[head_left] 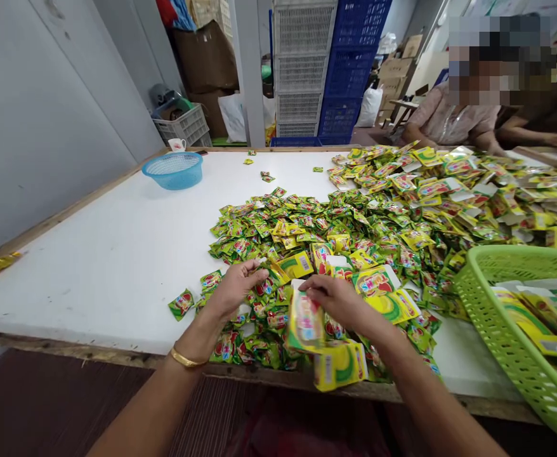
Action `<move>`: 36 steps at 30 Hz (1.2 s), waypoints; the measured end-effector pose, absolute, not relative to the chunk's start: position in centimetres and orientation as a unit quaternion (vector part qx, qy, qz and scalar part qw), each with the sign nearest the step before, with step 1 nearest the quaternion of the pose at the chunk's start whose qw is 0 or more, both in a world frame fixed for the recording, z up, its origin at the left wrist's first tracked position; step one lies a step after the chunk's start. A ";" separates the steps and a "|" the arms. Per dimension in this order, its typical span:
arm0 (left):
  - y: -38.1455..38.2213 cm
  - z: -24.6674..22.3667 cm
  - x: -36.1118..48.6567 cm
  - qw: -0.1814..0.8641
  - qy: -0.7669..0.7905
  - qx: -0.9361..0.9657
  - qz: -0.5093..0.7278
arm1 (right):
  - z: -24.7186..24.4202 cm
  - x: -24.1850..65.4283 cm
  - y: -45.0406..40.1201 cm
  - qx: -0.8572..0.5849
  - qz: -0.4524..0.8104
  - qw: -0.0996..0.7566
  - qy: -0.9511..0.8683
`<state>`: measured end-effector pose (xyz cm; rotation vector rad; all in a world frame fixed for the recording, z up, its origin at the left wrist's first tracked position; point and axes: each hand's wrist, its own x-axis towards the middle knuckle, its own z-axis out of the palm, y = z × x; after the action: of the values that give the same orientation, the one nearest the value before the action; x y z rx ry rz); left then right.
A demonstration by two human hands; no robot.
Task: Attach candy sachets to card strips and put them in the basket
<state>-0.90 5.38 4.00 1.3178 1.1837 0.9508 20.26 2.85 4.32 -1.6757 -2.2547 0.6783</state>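
My left hand [237,285], with a gold bangle at the wrist, is closed with thumb and fingertips together at the near part of the pile of small green packets [278,212]. What it pinches is too small to make out. To its right, my right hand [338,298] grips a yellow and green printed box [306,320], held tilted with its white flap up. Just below that box, another yellow box [340,366] lies at the table's front edge. More boxes [376,281] rest on the packets right of my hands.
A green basket [497,343] with flat boxes stands at the right edge. On the white table [92,273], a blue basket [174,171] sits at the back left. A heap of boxes [450,178] spreads back right, near a person [454,117]. Crates [304,70] stand behind.
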 end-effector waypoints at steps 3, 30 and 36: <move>5.0 4.6 -0.1 0.539 0.477 0.600 0.348 | 5.8 21.6 3.5 -0.508 0.182 0.115 -0.834; 2.0 0.5 -0.1 0.493 0.544 0.539 0.412 | -1.4 18.8 -3.6 -0.596 0.282 0.360 -0.660; 3.3 2.8 1.2 0.407 0.534 0.671 0.314 | -0.6 20.3 -3.2 -0.585 0.241 0.212 -0.745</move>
<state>1.18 3.33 2.81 1.6924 1.3461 0.7924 20.32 -3.18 -0.65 -1.6241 -2.0692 0.6688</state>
